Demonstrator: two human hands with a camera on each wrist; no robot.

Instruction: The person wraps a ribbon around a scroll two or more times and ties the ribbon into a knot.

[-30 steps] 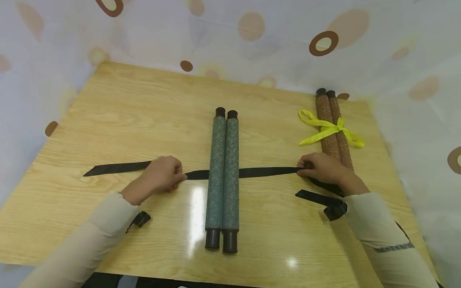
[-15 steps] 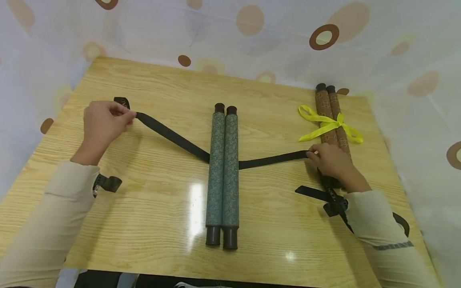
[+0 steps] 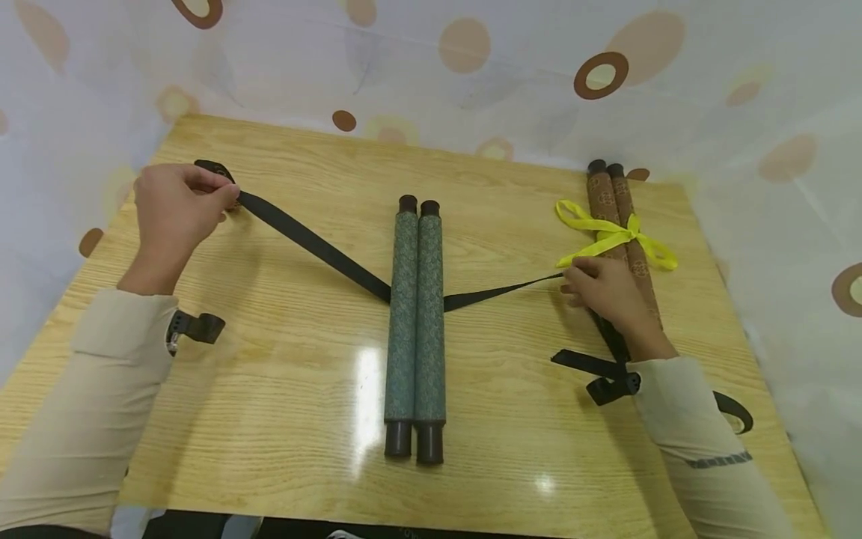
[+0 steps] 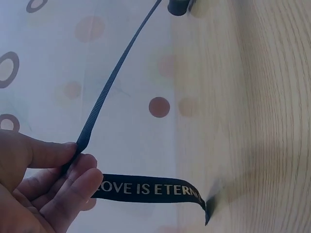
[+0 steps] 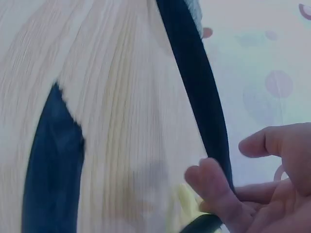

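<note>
Two rolled scrolls with green patterned covering and dark end knobs (image 3: 415, 322) lie side by side mid-table. A black ribbon (image 3: 316, 247) runs beneath them and rises on both sides. My left hand (image 3: 171, 213) pinches the ribbon between thumb and fingers, up at the far left. Past that grip hangs its printed tail (image 4: 146, 188), with gold letters. At the right, my right hand (image 3: 602, 292) holds the other side of the ribbon (image 5: 199, 87) among its fingers. The thumb (image 5: 265, 141) stands apart from the ribbon in the right wrist view.
Two brown patterned scrolls (image 3: 643, 277) tied with a yellow ribbon bow (image 3: 622, 236) lie at the far right, partly behind my right hand. Black straps (image 3: 205, 327) stick out from the wrists. A spotted cloth (image 3: 431, 75) hangs behind the wooden table (image 3: 283, 419).
My left hand has carried its side of the ribbon away from me and to the left, lifting it. My right hand has moved slightly away from me, still holding its side.
</note>
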